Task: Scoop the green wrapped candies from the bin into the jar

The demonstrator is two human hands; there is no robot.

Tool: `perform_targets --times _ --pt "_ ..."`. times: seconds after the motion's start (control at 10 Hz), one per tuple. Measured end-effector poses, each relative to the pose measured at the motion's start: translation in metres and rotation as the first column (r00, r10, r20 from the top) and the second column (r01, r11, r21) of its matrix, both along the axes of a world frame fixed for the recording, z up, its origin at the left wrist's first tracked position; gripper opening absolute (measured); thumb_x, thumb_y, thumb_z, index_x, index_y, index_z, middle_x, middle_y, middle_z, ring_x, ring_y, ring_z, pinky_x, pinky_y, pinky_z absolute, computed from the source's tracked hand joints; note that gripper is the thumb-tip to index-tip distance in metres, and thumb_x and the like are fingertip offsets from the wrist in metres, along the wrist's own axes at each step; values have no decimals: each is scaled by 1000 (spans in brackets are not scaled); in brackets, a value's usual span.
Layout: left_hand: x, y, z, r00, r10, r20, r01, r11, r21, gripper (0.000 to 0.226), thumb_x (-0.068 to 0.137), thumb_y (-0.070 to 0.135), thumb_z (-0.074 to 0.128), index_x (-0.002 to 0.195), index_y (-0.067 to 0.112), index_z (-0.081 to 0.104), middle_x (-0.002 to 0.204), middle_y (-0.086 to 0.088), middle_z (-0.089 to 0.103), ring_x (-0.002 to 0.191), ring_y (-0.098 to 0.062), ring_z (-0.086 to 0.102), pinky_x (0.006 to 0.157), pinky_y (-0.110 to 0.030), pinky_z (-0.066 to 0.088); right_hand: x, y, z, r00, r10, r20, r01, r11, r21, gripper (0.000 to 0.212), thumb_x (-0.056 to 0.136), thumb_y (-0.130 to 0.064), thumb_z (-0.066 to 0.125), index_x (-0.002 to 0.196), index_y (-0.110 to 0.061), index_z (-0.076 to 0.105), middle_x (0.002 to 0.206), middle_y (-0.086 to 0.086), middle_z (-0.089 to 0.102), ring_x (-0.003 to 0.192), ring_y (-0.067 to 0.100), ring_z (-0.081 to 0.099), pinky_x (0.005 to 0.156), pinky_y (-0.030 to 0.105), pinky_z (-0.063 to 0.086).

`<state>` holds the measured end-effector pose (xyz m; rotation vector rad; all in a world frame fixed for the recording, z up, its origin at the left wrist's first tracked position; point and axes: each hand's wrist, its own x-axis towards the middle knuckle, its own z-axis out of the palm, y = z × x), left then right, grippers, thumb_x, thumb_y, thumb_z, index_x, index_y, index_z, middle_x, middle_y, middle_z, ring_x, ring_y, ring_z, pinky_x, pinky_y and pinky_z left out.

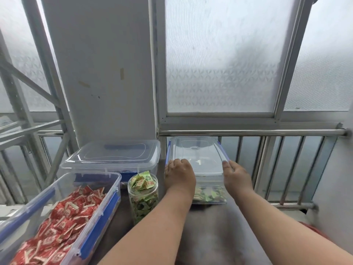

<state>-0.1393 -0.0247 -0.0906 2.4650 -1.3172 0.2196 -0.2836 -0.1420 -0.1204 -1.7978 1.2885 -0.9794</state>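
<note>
Both hands grip the lid (197,155) by its side edges: left hand (179,174) curled over the left edge, right hand (236,175) on the right. The lid sits over the bin (208,190) of green candies (207,194), probably for sealing. The jar (142,194) stands full just left. No print is legible.

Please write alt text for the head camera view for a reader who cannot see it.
Both hands, left hand and right hand, hold a clear lid on the bin of green candies. To its left stands an open jar heaped with green candies, then an open bin of red candies.
</note>
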Motion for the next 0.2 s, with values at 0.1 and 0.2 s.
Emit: perform_targets --times 0.1,0.2 --pt "0 14 7 994 -102 -46 100 994 -38 28 116 12 40 137 9 58 140 -12 62 131 -31 58 108 -39 47 -7 14 5 998 -2 -57 -6 991 -130 54 102 -54 51 141 -19 61 143 5 61 135 27 51 114 48 40" --pt "-2 22 24 977 -202 -65 192 973 -127 30 121 28 42 133 6 59 135 -14 63 127 -33 59 102 -42 50 -4 30 19 993 -15 -121 -23 950 -311 45 100 -49 58 137 -24 64 143 -1 61 137 23 49 115 52 36"
